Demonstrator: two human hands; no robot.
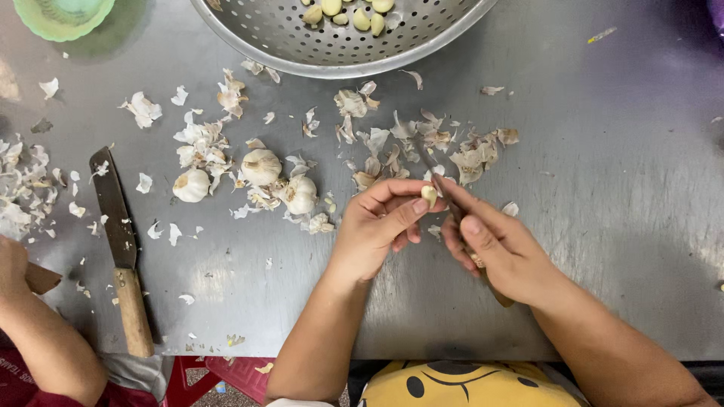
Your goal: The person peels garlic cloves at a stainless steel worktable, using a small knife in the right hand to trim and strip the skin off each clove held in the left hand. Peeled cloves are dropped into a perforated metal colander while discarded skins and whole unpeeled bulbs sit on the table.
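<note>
Both forearms are bare from the bottom edge of the frame up to the wrists, with no sleeves, watch or bracelets showing. The left hand (375,226) and right hand (501,249) wear no gloves or rings, and the fingernails are short and unpainted. At bottom centre shows a yellow garment (460,386) with black cartoon markings.

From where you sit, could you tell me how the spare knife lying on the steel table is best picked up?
Take the spare knife by its wooden handle, coming from the near table edge. The handle points toward that edge and lies bare, while the blade points away among garlic skins. Another person's arm is close on its left.
</note>
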